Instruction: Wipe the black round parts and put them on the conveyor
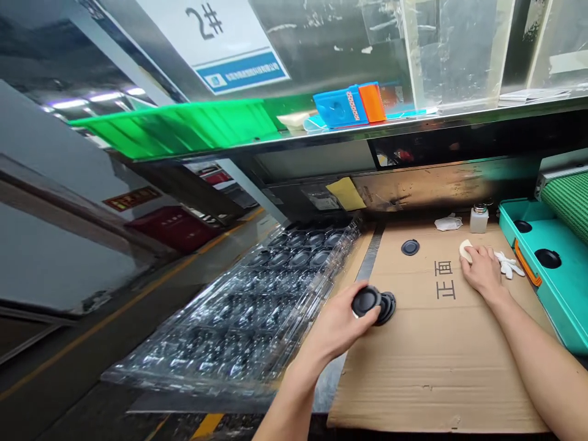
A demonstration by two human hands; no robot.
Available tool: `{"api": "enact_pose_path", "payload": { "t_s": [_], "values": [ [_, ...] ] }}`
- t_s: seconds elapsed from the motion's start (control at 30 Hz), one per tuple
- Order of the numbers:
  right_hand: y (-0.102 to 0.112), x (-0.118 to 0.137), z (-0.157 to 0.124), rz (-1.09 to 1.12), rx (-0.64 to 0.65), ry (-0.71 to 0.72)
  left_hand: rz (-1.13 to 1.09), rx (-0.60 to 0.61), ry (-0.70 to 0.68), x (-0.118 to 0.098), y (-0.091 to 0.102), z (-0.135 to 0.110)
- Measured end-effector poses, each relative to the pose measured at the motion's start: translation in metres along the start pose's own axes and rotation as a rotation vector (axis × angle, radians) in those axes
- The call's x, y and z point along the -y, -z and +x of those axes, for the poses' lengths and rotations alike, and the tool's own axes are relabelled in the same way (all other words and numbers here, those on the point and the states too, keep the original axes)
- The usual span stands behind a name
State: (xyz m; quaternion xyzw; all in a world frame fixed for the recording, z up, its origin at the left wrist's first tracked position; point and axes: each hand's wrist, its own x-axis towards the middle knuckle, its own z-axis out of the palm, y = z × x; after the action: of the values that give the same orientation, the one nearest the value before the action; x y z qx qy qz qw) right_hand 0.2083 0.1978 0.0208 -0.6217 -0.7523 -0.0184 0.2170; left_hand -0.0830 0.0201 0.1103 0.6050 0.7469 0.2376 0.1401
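The left hand [337, 327] is closed around a stack of round black discs [374, 305], fingers wrapped over the nearest disc. The stack lies on its side, its long axis running roughly level and pointing right, away from the palm, with the flat face of the end disc turned back toward the hand. Its far end sits just above or on a cardboard sheet [441, 373]; I cannot tell which.

The right hand [481, 272] rests on the cardboard, fingers curled over a white pad [465, 250]. Beyond those fingertips lies a single black disc [410, 247], flat on the cardboard. Just right of the right hand is a crumpled white glove [509, 264], beside a teal tray [558, 294]. A small bottle [478, 219] stands ahead of that hand. Left of the left hand lie stacked clear plastic trays [271, 306].
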Motion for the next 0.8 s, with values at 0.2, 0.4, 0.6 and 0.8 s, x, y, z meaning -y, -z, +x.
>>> {"api": "enact_pose_path", "payload": {
  "t_s": [0.2,0.4,0.6,0.8],
  "values": [
    [0.0,-0.002,-0.001,0.003,-0.019,0.012,0.19,0.033,0.147,0.005,-0.031,-0.009],
    [0.004,-0.001,-0.003,0.003,-0.013,0.012,0.27,0.05,0.093,-0.009,-0.046,-0.003],
    [0.017,0.01,-0.018,-0.016,-0.019,-0.031,0.305,0.112,0.015,-0.001,-0.052,0.009],
    [0.069,0.016,-0.124,0.231,-0.12,0.199,0.379,0.246,-0.081,0.003,-0.049,0.028]
  ]
}}
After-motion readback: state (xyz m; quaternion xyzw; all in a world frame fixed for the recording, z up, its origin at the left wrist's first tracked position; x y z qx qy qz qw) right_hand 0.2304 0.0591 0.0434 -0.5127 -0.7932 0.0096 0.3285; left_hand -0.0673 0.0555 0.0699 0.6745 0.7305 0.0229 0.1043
